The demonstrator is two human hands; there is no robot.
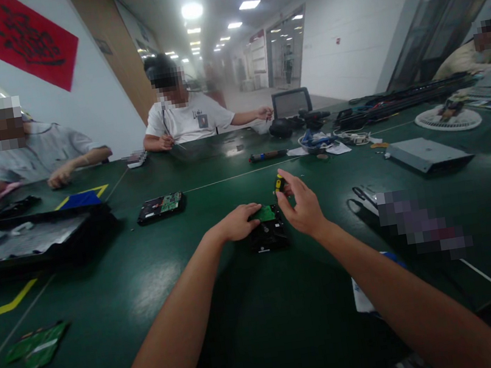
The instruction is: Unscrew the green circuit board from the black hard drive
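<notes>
A black hard drive [269, 236] with a green circuit board [266, 213] on top lies on the dark green table [255, 311] in front of me. My left hand [238, 222] rests on the drive's left edge, fingers curled over it and touching the board. My right hand [302, 203] hovers just right of the drive, fingers pinched on a small yellow-and-black screwdriver [279, 184] held upright above the board.
A second drive [161, 207] lies to the left, a black tray [27, 240] further left, a loose green board [38, 345] at near left. A grey box [428, 153], scissors [362, 194] and cables [317, 139] lie right. Three other people sit around the table.
</notes>
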